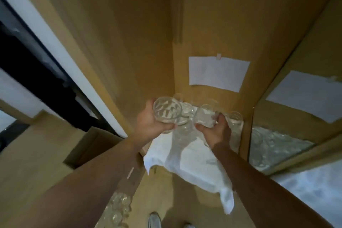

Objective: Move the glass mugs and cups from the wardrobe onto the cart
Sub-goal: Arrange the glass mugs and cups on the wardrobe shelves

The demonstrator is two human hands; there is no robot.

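- Brown wooden wardrobe (129, 42): fills the view, door open.
- White cloth (194, 163): covers the shelf, one corner hanging over its front edge.
- White paper sheet (218, 73): fixed to the back panel.
- Left hand (149, 122): grip closed around a patterned glass cup (167, 110), raised above the shelf.
- Right hand (216, 129): grip closed on a glass mug (205, 116) beside more glassware (234, 118).

You can read no text anywhere here. The white paper sheet (218, 73) taped to the brown wooden wardrobe wall (212, 24) above your hands looks blank, and the second white paper sheet (307, 96), to their upper right, is too blurred to read.
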